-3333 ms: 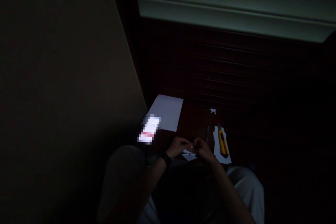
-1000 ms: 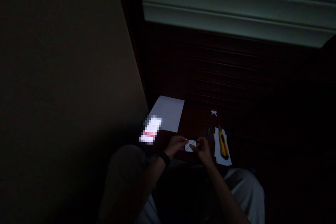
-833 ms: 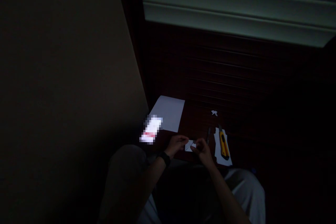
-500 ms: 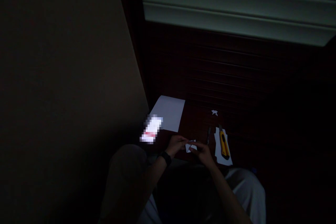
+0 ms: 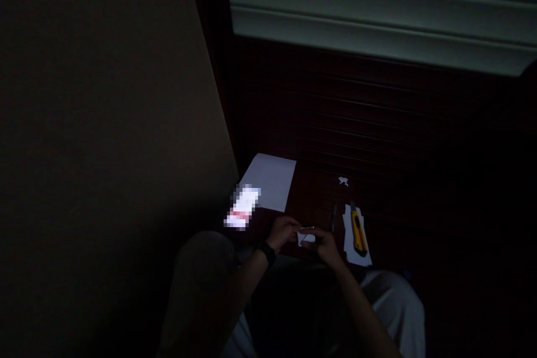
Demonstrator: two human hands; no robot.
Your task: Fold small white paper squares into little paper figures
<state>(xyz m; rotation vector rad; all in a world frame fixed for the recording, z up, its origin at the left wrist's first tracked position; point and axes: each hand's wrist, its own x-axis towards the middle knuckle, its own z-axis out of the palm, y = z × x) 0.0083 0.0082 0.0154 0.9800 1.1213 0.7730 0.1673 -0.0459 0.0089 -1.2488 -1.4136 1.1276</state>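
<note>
The scene is very dark. My left hand (image 5: 283, 232) and my right hand (image 5: 324, 243) meet over a dark wooden surface (image 5: 312, 196), and both pinch a small white piece of paper (image 5: 306, 236) held between their fingertips. A black watch sits on my left wrist. The paper's exact shape is hard to make out.
A yellow utility knife (image 5: 357, 229) lies on a white paper strip (image 5: 351, 246) right of my hands, with a dark pen (image 5: 333, 217) beside it. A white sheet (image 5: 272, 180), a lit phone screen (image 5: 243, 208) and a small paper scrap (image 5: 343, 181) lie farther off. A wall stands at left.
The small paper has been turned and folded between my fingers; it showed as a flat piece a second ago and now looks narrower. My hands stayed in place.
</note>
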